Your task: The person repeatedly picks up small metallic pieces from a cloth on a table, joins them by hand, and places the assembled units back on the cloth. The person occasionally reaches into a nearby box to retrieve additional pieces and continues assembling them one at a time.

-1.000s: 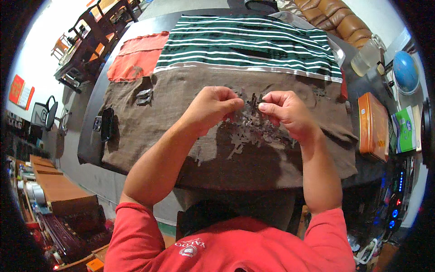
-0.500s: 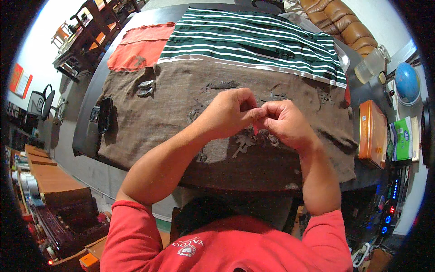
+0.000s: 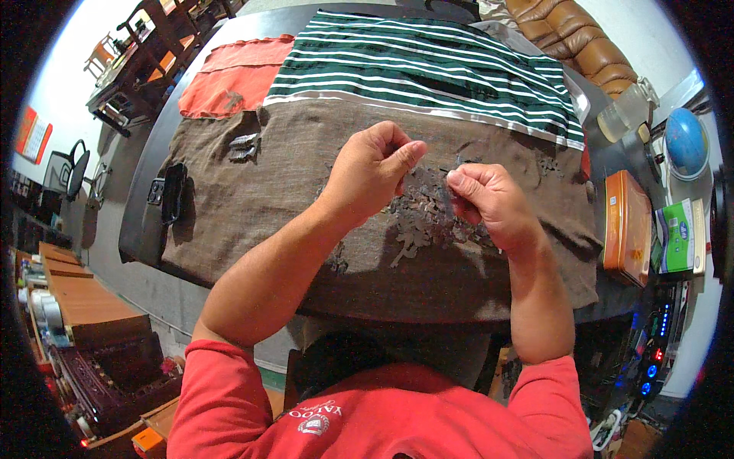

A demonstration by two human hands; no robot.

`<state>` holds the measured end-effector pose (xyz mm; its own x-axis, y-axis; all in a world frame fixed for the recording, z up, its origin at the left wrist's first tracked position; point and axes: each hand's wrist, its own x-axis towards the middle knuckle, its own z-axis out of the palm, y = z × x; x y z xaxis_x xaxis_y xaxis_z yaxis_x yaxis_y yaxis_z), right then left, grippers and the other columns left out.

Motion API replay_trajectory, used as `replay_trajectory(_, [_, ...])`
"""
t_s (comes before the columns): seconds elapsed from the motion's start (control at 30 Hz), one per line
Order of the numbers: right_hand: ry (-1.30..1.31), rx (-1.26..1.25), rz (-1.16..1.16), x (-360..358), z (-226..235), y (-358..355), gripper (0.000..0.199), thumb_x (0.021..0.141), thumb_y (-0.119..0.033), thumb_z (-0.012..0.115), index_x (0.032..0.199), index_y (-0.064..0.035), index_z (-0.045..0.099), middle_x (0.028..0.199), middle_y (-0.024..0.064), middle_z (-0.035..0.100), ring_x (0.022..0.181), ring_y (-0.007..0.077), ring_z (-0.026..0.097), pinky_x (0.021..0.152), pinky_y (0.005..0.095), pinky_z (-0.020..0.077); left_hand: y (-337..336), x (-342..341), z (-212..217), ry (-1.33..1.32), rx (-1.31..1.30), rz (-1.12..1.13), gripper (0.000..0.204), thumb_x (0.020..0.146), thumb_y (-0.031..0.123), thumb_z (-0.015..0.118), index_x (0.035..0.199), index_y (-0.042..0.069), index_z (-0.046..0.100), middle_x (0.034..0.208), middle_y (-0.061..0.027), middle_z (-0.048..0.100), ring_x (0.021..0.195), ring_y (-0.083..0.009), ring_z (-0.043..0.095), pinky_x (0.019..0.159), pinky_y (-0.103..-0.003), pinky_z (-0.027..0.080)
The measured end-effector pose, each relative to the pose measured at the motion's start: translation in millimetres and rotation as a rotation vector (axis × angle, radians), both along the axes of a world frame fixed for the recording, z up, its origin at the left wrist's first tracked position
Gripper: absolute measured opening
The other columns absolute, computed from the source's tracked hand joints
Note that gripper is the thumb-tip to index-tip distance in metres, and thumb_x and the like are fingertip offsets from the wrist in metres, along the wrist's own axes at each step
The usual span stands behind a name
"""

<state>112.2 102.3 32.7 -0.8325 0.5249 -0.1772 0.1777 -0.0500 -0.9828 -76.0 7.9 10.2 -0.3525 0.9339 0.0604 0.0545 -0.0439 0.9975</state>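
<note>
Both hands hover close together over a brown cloth (image 3: 252, 206) spread on the tabletop (image 3: 145, 199). The left hand (image 3: 371, 176) has thumb and fingers (image 3: 409, 153) pressed together; whether they pinch anything I cannot tell. The right hand (image 3: 493, 203) is curled, fingers closed. Dark scraps (image 3: 420, 218) lie on the cloth just below and between the fingertips. Beyond the fingers lies a green striped cloth (image 3: 428, 69).

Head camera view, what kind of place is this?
Probably a home room used for handwork: a brown leather sofa, a dark table spread with a brown cloth, and a globe alongside.
</note>
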Motion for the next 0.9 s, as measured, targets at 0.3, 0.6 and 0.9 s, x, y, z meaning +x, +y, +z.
replay_trajectory(0.3, [0.046, 0.021, -0.044, -0.6, -8.9, 7.1, 0.024, 0.098, -0.025, 0.062, 0.081, -0.0079, 0.064, 0.064, -0.0058, 0.052, 0.053, 0.0035, 0.041, 0.049, 0.0196, 0.0316, 3.4, 3.1, -7.6, -0.144, -0.009, -0.020, 0.022, 0.096, 0.021, 0.066, 0.084, 0.004, 0.058, 0.070, 0.0015, 0.057, 0.059, -0.0062, 0.052, 0.050, -0.023, 0.045])
replay_trajectory(0.6, [0.119, -0.107, -0.173, -0.2, -8.6, 8.6, 0.019, 0.096, -0.021, 0.065, 0.090, -0.0033, 0.068, 0.073, 0.0019, 0.065, 0.053, 0.0031, 0.048, 0.048, 0.0166, 0.0365, -0.1, 8.8, -6.8, -0.074, -0.102, -0.183, 0.021, 0.095, 0.021, 0.066, 0.092, 0.000, 0.064, 0.071, -0.0005, 0.063, 0.062, -0.0070, 0.058, 0.052, -0.023, 0.043])
replay_trajectory(0.9, [0.097, 0.179, -0.196, -7.5, -12.7, -2.9, 0.020, 0.095, -0.019, 0.067, 0.085, -0.0020, 0.069, 0.073, -0.0008, 0.066, 0.063, 0.0036, 0.053, 0.056, 0.0214, 0.0421, -5.8, 13.0, -2.0, 0.179, -0.100, -0.302, 0.021, 0.097, 0.020, 0.063, 0.093, 0.000, 0.065, 0.080, 0.0003, 0.064, 0.077, -0.0066, 0.056, 0.068, -0.024, 0.048])
